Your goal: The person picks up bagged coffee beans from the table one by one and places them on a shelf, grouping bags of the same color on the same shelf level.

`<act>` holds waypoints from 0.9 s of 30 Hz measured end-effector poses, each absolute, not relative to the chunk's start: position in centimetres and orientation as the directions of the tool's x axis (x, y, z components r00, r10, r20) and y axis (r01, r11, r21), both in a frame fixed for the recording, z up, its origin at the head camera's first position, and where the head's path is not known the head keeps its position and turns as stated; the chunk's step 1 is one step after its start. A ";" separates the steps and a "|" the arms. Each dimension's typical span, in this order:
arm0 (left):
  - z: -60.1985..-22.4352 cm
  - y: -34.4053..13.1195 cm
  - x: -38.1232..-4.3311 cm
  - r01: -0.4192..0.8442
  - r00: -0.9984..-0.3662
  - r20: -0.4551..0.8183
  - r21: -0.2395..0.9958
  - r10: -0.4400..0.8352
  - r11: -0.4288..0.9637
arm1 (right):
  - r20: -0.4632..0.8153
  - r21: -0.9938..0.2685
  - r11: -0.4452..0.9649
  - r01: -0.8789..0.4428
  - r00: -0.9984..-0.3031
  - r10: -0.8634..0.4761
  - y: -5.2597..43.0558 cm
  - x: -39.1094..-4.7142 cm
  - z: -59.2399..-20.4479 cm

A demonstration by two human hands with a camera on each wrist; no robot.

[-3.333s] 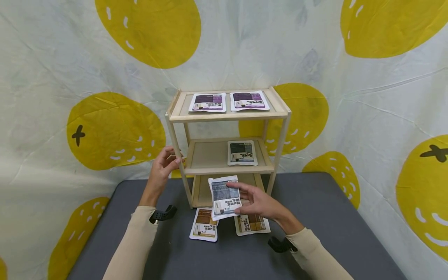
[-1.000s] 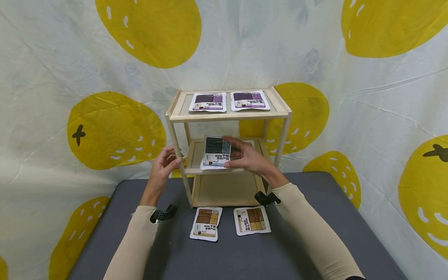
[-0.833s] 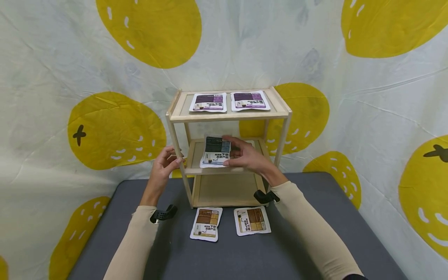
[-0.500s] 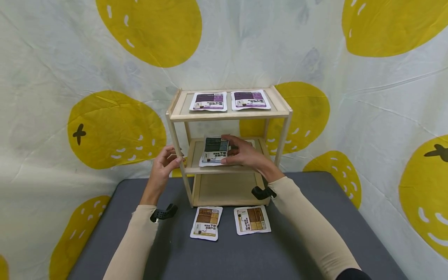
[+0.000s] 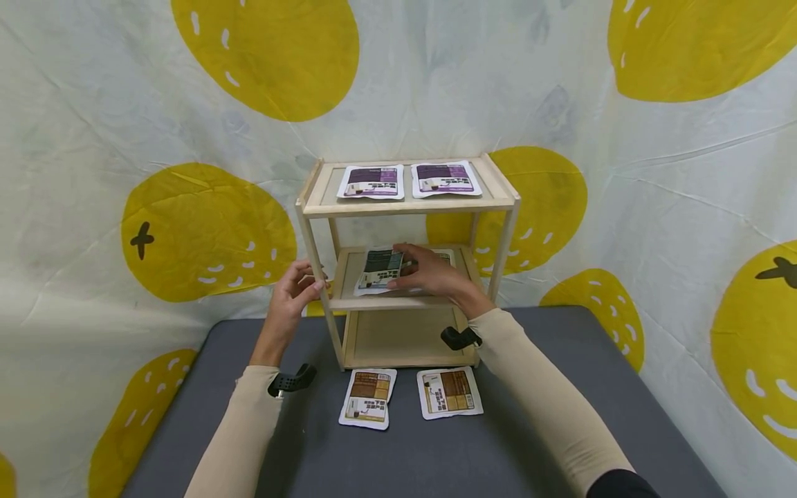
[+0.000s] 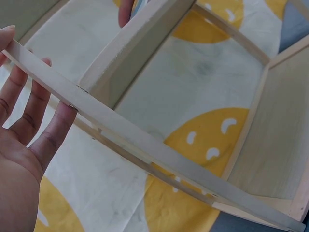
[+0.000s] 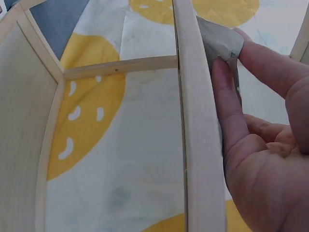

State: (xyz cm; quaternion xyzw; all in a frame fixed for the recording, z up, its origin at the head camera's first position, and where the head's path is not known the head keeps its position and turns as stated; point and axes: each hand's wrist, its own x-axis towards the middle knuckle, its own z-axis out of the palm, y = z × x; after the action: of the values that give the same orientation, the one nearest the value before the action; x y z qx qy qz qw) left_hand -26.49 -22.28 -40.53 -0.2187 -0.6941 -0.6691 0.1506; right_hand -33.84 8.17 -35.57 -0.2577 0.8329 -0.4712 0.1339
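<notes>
In the head view a small wooden three-tier shelf rack (image 5: 411,303) stands on the table. My left hand (image 5: 295,290) grips its front left post (image 6: 125,128), thumb on one side and fingers on the other. My right hand (image 5: 432,272) is over the middle tier and pinches the right side of a white-edged, dark green foil pouch (image 5: 379,271) between thumb and fingers. That pouch lies low over the tier's left half. In the right wrist view the pouch's grey edge (image 7: 219,38) shows between the fingers. A second green pouch (image 5: 447,254) behind my right hand is mostly hidden.
Two purple pouches (image 5: 372,182) (image 5: 445,179) lie side by side on the top tier. On the grey table (image 5: 411,463), in front of the rack, are brown pouches on the left (image 5: 367,398) and right (image 5: 450,392). A fruit-patterned cloth (image 5: 386,83) hangs close behind.
My right hand has carried the green pouch up from before the bottom tier onto the left of the middle tier, lowering and flattening it. My left hand stays on the post.
</notes>
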 end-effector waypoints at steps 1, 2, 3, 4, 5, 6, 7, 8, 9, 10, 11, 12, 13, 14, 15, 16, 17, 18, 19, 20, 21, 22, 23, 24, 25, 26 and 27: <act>-40.5 -22.3 -26.5 0.507 -0.858 0.504 0.862 0.102 0.013 | 0.018 -0.848 0.430 -0.308 -0.829 -0.559 8.1 -33.9 -35.5; -40.5 -22.3 -26.5 0.509 -0.857 0.505 0.861 0.102 0.015 | 0.017 -0.846 0.433 -0.310 -0.828 -0.560 8.0 -33.9 -35.5; -40.5 -22.2 -26.5 0.510 -0.856 0.506 0.860 0.102 0.017 | 0.017 -0.844 0.437 -0.312 -0.829 -0.559 8.0 -34.0 -35.4; -40.5 -22.2 -26.5 0.511 -0.856 0.506 0.860 0.103 0.017 | 0.017 -0.841 0.440 -0.314 -0.829 -0.559 7.9 -34.0 -35.4; -40.5 -22.2 -26.5 0.511 -0.855 0.507 0.859 0.105 0.016 | 0.018 -0.837 0.446 -0.316 -0.831 -0.555 7.9 -34.0 -35.4; -40.5 -22.2 -26.5 0.512 -0.855 0.508 0.859 0.107 0.015 | 0.020 -0.836 0.449 -0.315 -0.835 -0.549 7.9 -34.0 -35.3; -40.5 -22.2 -26.5 0.513 -0.854 0.509 0.858 0.107 0.012 | 0.021 -0.835 0.451 -0.315 -0.838 -0.545 7.9 -34.0 -35.2; -40.5 -22.2 -26.5 0.513 -0.854 0.509 0.858 0.108 0.009 | 0.023 -0.837 0.450 -0.312 -0.841 -0.540 7.9 -33.9 -35.1; -40.5 -22.2 -26.5 0.513 -0.854 0.509 0.858 0.109 0.007 | 0.024 -0.836 0.453 -0.311 -0.844 -0.536 8.0 -33.8 -35.0; -40.5 -22.2 -26.5 0.513 -0.853 0.510 0.858 0.109 0.003 | 0.026 -0.837 0.452 -0.308 -0.847 -0.531 8.0 -33.7 -34.9; -40.5 -22.2 -26.5 0.514 -0.852 0.511 0.858 0.110 -0.001 | 0.030 -0.839 0.448 -0.307 -0.850 -0.526 8.1 -33.6 -34.8; -40.5 -22.2 -26.5 0.516 -0.851 0.514 0.856 0.109 -0.004 | 0.035 -0.839 0.448 -0.309 -0.852 -0.522 8.2 -33.5 -34.7; -40.6 -22.2 -26.6 0.517 -0.850 0.515 0.856 0.109 -0.008 | 0.041 -0.838 0.448 -0.311 -0.855 -0.516 8.3 -33.3 -34.6; -40.6 -22.1 -26.6 0.518 -0.850 0.515 0.856 0.108 -0.008 | 0.048 -0.837 0.449 -0.314 -0.858 -0.511 8.4 -33.2 -34.5; -40.6 -22.1 -26.6 0.519 -0.849 0.517 0.855 0.107 -0.012 | 0.054 -0.834 0.450 -0.318 -0.860 -0.507 8.5 -33.1 -34.5; -40.7 -22.1 -26.7 0.520 -0.848 0.519 0.854 0.106 -0.016 | 0.060 -0.836 0.447 -0.319 -0.862 -0.503 8.6 -33.0 -34.5; -40.8 -22.1 -26.7 0.521 -0.848 0.520 0.853 0.105 -0.014 | 0.070 -0.828 0.452 -0.331 -0.862 -0.503 8.7 -32.9 -34.5; -40.8 -22.1 -26.8 0.522 -0.847 0.521 0.853 0.104 -0.014 | 0.077 -0.822 0.457 -0.340 -0.861 -0.503 8.9 -32.8 -34.4; -40.8 -22.0 -26.8 0.522 -0.847 0.521 0.853 0.103 -0.015 | 0.084 -0.819 0.456 -0.348 -0.859 -0.506 9.0 -32.6 -34.4; -40.8 -22.0 -26.8 0.522 -0.848 0.521 0.853 0.101 -0.015 | 0.088 -0.819 0.451 -0.354 -0.855 -0.511 9.1 -32.5 -34.4; -40.9 -22.0 -26.8 0.523 -0.847 0.522 0.852 0.099 -0.015 | 0.094 -0.818 0.446 -0.363 -0.849 -0.519 9.3 -32.3 -34.4; -40.9 -22.0 -26.9 0.523 -0.847 0.522 0.852 0.097 -0.012 | 0.102 -0.818 0.437 -0.375 -0.842 -0.530 9.4 -32.1 -34.4; -40.8 -22.0 -26.9 0.524 -0.848 0.522 0.852 0.097 -0.006 | 0.114 -0.815 0.430 -0.389 -0.834 -0.540 9.5 -32.0 -34.3; -40.8 -22.0 -26.9 0.524 -0.848 0.522 0.852 0.095 -0.006 | 0.124 -0.818 0.414 -0.399 -0.825 -0.551 9.6 -31.8 -34.3; -40.8 -21.9 -26.9 0.523 -0.848 0.521 0.852 0.094 -0.004 | 0.136 -0.818 0.401 -0.413 -0.816 -0.562 9.7 -31.7 -34.2; -40.8 -22.0 -27.0 0.525 -0.848 0.522 0.851 0.093 0.001 | 0.147 -0.819 0.388 -0.424 -0.807 -0.572 9.7 -31.5 -34.2; -40.8 -21.9 -27.0 0.525 -0.848 0.522 0.851 0.093 0.005 | 0.160 -0.815 0.376 -0.440 -0.796 -0.584 9.8 -31.4 -34.1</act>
State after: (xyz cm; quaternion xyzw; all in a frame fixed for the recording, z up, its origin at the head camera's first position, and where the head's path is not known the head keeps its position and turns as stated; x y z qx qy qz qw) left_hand -27.02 -21.95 -40.76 -0.2238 -0.6902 -0.6689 0.1616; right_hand -31.41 9.82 -34.10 -0.3100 0.8260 -0.4644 0.0775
